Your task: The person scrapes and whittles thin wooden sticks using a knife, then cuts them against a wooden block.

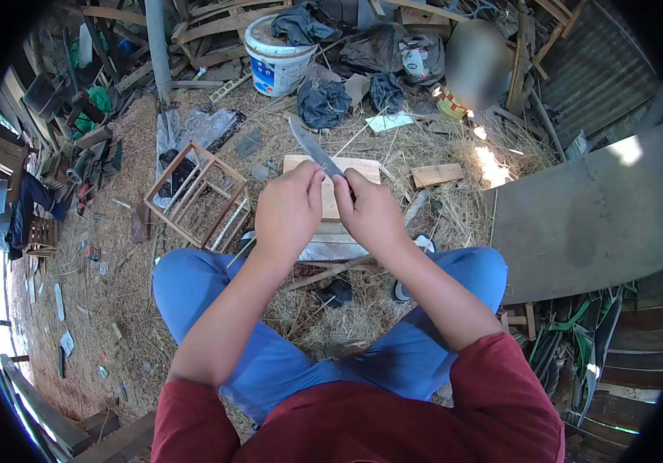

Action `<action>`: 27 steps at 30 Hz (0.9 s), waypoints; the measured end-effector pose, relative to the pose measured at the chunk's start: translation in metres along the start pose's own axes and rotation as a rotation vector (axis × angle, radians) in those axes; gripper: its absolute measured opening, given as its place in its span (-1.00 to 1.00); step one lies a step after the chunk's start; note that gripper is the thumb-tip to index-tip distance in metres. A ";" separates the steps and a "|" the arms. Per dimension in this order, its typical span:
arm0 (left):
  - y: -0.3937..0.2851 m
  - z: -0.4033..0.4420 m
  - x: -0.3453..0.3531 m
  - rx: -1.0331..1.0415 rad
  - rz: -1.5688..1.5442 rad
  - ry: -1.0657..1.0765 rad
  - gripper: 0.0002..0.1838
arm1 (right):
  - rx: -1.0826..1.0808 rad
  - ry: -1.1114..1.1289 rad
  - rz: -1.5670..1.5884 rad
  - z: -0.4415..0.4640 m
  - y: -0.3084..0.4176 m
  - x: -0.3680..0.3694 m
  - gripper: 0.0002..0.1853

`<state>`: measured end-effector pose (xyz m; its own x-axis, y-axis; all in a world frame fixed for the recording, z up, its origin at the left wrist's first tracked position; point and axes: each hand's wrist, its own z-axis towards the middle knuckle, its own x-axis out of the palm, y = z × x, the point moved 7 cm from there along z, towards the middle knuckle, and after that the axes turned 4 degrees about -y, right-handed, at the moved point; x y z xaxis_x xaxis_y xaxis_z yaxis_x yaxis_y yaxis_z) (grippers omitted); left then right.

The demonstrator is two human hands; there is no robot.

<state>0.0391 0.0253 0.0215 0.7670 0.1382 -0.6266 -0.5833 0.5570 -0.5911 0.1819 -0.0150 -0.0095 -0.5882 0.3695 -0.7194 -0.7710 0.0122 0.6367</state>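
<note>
My right hand (371, 210) is closed around the dark handle of a knife (310, 143), its blade pointing up and to the left. Pinched in my left hand (291, 207) is a thin strip of wood or bamboo (356, 137); it runs from near my left knee, under the hand, to beyond the blade. The left fingertips are close against the blade, and whether they touch it I cannot tell. Beneath both hands lies a pale wooden board (367, 171) on a low support between my legs.
A small wooden frame (227, 181) stands on the straw-covered ground to the left. Farther off are a white bucket (273, 65) and black plastic bags (323, 103). A wood block (437, 175) and a large flat panel (578, 224) lie right. Another person (30, 193) sits far left.
</note>
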 end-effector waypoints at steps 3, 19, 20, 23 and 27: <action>0.002 -0.001 0.000 -0.023 -0.023 0.030 -0.85 | 0.009 -0.085 -0.040 0.022 -0.018 -0.019 -0.64; -0.010 0.001 -0.007 -0.030 -0.073 -0.029 -0.84 | 0.001 -0.191 -0.056 0.023 -0.014 -0.035 -0.63; -0.009 0.001 -0.007 -0.023 -0.053 -0.045 -0.84 | -0.061 -0.189 -0.074 0.020 -0.009 -0.030 -0.63; -0.009 0.003 -0.008 -0.044 -0.076 -0.029 -0.84 | -0.031 -0.170 -0.053 0.026 -0.009 -0.035 -0.66; -0.014 0.002 -0.008 -0.015 -0.069 -0.034 -0.85 | -0.068 -0.204 -0.052 0.017 -0.007 -0.028 -0.67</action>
<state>0.0412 0.0180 0.0354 0.8139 0.1276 -0.5669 -0.5327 0.5535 -0.6402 0.2082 -0.0097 0.0109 -0.4914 0.5503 -0.6750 -0.8174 -0.0239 0.5755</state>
